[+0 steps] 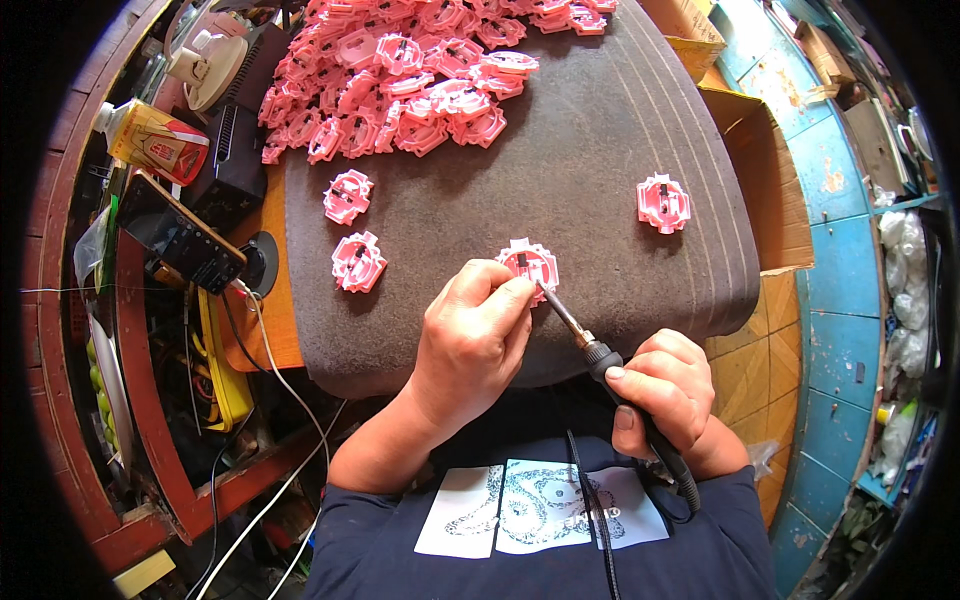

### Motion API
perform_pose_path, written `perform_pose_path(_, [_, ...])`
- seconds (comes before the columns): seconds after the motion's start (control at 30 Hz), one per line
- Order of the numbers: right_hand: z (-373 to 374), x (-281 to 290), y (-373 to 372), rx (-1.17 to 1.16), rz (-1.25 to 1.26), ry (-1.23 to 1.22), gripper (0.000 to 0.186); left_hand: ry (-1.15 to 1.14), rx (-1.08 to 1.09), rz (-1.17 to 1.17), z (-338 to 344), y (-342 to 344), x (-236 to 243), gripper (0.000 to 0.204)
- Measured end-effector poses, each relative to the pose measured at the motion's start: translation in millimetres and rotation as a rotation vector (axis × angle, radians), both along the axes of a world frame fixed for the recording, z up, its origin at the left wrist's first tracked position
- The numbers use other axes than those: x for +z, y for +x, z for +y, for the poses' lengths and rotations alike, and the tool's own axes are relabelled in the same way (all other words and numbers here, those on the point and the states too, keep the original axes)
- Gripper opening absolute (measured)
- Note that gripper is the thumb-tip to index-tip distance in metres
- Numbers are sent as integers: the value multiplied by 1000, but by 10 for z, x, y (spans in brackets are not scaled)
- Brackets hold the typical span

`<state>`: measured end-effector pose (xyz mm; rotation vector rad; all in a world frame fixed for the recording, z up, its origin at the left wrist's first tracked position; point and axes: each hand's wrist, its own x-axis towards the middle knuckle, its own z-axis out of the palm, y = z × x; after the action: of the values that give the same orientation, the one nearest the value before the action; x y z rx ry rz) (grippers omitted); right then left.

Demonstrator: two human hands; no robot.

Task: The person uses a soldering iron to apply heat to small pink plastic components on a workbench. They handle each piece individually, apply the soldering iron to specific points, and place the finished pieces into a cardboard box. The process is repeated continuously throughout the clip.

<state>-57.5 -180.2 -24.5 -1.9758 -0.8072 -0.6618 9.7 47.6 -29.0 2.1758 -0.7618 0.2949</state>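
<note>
My left hand (472,355) is closed in a pinch over the near edge of a pink plastic piece (527,258) lying on the dark mat (530,170); what its fingertips hold is too small to make out. My right hand (662,398) grips the black handle of a soldering iron (603,358), whose metal tip reaches that piece beside my left fingertips. Single pink pieces with small black parts rest at the left (348,197), lower left (358,262) and right (663,204).
A large pile of pink pieces (400,110) covers the mat's back left. On the left stand a phone (180,228) with cables, a bottle (155,140) and a black box (225,165). Cardboard boxes (760,180) adjoin the right edge, beside blue metal fittings (838,350).
</note>
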Motion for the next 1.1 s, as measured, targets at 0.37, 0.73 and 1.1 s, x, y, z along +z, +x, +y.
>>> perform_pose_path(0.37, [3,25,5,11,6,-30,33,-18,7,1,-14,-1,-12,23])
perform_pose_path(0.73, [-41,-86,-14,-171,22,94,41,-8,11,-14,-1,-2,-18,21])
perform_pose_path(1.1, [203,-145,471,-135,27,24,47,-29,3,-11,-21,6,-4,21])
